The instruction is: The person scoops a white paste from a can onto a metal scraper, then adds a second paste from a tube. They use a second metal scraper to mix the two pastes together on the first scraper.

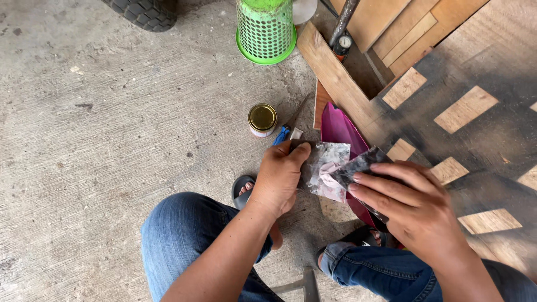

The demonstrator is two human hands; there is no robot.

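Observation:
My left hand (279,176) grips one end of a dirty grey-and-pink piece of sandpaper or cloth (327,168). My right hand (411,204) pinches its other, darker end (363,165). Beneath both hands lies a glossy magenta panel (338,130), curved and pointed, resting on the concrete floor between my knees. My legs in blue jeans and sandals frame the bottom of the view.
A small jar with a gold lid (262,119) stands on the concrete, with a blue-handled tool (281,135) beside it. A green mesh basket (266,31) and a tyre (142,12) are farther off. Wooden boards (341,78) with dark overspray (475,134) lie at right.

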